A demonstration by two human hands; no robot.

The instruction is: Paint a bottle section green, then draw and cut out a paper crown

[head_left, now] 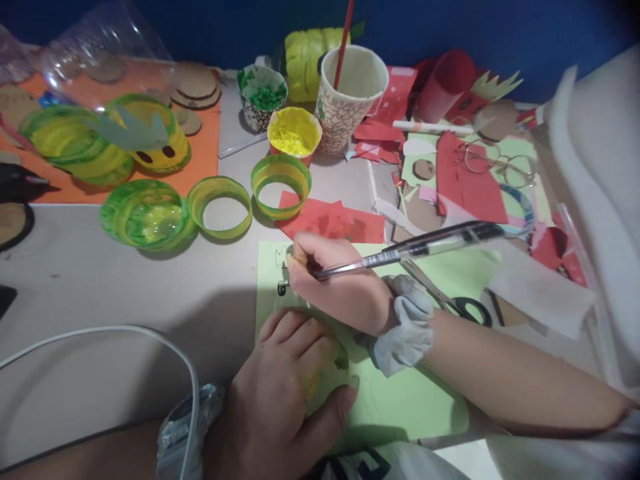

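Observation:
With my right hand I grip a clear-barrelled pen, its tip down on light green paper. Small black marks and a faint outline show on the sheet near the tip. My left hand lies on the same paper just below, thumb spread away from the other fingers and nothing gripped. A greenish-yellow patch shows beside its fingers; I cannot tell what it is. Scissors with black handles lie partly under my right forearm.
Green-and-yellow painted rings stand beyond my hands. Behind are a yellow paint cup, a green paint cup and a tall paper cup. Red paper scraps and glasses lie right. A white cable crosses my left wrist.

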